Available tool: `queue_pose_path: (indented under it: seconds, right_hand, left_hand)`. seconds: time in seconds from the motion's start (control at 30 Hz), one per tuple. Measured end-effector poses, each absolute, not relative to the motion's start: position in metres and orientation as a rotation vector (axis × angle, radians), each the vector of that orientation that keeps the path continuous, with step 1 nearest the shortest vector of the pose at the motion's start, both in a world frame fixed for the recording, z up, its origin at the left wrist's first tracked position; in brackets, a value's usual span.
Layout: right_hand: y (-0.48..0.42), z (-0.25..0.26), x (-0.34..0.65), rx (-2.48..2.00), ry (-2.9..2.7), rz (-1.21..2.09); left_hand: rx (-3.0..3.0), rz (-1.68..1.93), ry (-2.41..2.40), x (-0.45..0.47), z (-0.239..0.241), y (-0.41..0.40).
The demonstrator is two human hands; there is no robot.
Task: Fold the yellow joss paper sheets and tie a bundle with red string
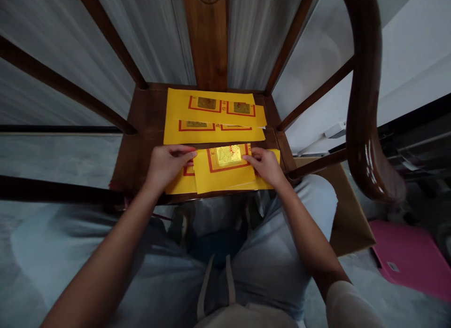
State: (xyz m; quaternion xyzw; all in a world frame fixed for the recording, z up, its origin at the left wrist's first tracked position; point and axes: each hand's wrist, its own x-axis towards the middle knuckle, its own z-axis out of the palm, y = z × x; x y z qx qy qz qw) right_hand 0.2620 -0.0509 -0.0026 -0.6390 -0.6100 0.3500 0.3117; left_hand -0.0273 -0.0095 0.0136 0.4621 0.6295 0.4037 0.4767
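On a dark wooden chair seat (141, 130) lie yellow paper sheets with red frames and gold foil squares. My left hand (167, 164) pinches the left edge of the nearest yellow sheet (221, 175), fingers closed on it. My right hand (266, 164) grips the same sheet's right edge near its gold foil panel (229, 155). Beneath it lies another yellow sheet (178, 184). Two more yellow sheets (211, 114) lie overlapped at the back of the seat.
The chair's curved armrest (362, 107) rises at the right and its carved back splat (207, 36) stands behind the seat. A brown cardboard box (347, 215) and a pink flat object (412, 257) sit on the floor to the right. My knees are under the seat's front edge.
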Motion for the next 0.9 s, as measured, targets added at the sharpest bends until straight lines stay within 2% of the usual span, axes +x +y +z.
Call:
queue_pose_path:
  seconds: [0.1,0.2,0.37,0.53,0.6,0.7,0.77,0.83,0.9]
  right_hand:
    - [-0.058,-0.017,0.253,-1.802,-1.887,0.406]
    - [-0.064,-0.029,0.248,-1.641,-2.183,0.147]
    - [-0.061,-0.04,0.258,-1.323,-2.375,0.204]
    - [-0.061,-0.041,0.269,-1.267,-2.445,0.284]
    - [-0.062,-0.041,0.269,-1.277,-2.484,0.277]
    - [-0.062,-0.042,0.268,-1.295,-2.539,0.262]
    - [-0.061,-0.043,0.268,-1.302,-2.559,0.259]
    - [-0.06,-0.044,0.268,-1.299,-2.567,0.25]
    - [-0.059,-0.044,0.267,-1.292,-2.57,0.233]
  left_hand:
    - [1.231,0.99,1.587,-0.029,0.006,-0.007]
    - [1.294,0.976,1.601,-0.029,0.002,-0.006]
    - [1.304,0.965,1.601,-0.028,0.0,-0.007]
    - [1.376,0.911,1.632,-0.033,-0.002,-0.006]
    - [1.571,0.882,1.668,-0.03,-0.004,-0.01]
    - [2.163,0.871,1.649,-0.006,-0.008,-0.026]
    - [2.501,0.745,1.417,0.017,-0.013,-0.041]
    - [2.669,0.639,1.213,0.037,-0.019,-0.054]
    - [2.694,0.568,1.225,0.046,-0.026,-0.061]
